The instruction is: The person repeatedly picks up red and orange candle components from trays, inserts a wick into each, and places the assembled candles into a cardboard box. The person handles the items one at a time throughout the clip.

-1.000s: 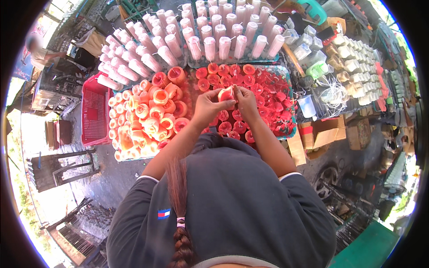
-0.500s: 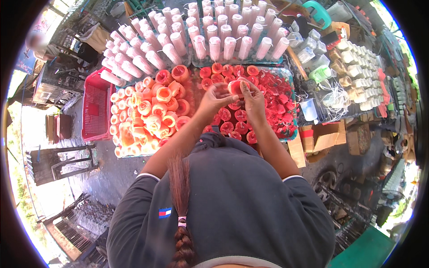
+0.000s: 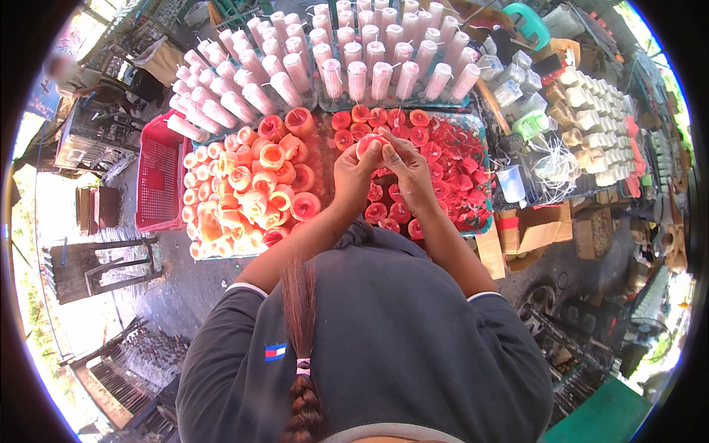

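Both hands are together over the red candles, holding one small red candle (image 3: 369, 142). My left hand (image 3: 356, 173) has its thumb and fingers closed around it from the left. My right hand (image 3: 410, 173) grips it from the right, thumb beside the other thumb. The fingers hide most of the candle. Below and around the hands, many small red candles (image 3: 419, 136) with wicks stand on a tray (image 3: 489, 199). To the left, hollow orange wax cups (image 3: 272, 156) are heaped on another tray.
Tall pale pink pillar candles (image 3: 357, 80) stand in rows at the back. At the left is a red plastic basket (image 3: 159, 177). White wicks (image 3: 554, 166), a clear cup (image 3: 510, 183) and a cardboard box (image 3: 543, 227) lie right. A person (image 3: 74, 77) is far left.
My left hand's spread fingers have closed in on the candle, and its thumb has met the right one. Both hands have shifted slightly left, with the candle now mostly covered.
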Demonstrator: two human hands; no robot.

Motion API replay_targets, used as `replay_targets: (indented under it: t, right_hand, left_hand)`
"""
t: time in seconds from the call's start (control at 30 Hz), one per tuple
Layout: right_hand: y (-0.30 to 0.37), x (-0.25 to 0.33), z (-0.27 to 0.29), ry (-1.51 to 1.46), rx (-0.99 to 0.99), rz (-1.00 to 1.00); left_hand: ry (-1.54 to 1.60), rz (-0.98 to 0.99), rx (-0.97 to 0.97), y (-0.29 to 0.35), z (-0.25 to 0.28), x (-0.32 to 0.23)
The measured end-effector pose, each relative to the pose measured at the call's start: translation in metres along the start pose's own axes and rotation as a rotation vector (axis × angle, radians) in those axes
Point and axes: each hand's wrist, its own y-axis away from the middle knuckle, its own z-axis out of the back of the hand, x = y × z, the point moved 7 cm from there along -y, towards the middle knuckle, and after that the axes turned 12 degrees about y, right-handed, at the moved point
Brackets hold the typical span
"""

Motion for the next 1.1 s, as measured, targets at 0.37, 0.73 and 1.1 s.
replay_targets:
  t: [0.37,0.73,1.1]
  right_hand:
    - [-0.005,0.001,0.018,0.315,-0.174,0.083]
    - [-0.007,0.011,0.007,0.042,0.119,0.058]
    - [0.002,-0.012,0.011,-0.261,0.443,-0.395]
  left_hand:
    - [-0.182,0.014,0.021,0.006,-0.004,-0.005]
    - [-0.29,0.085,0.186,-0.002,0.004,-0.003]
    - [-0.56,0.219,0.259,0.004,0.01,-0.009]
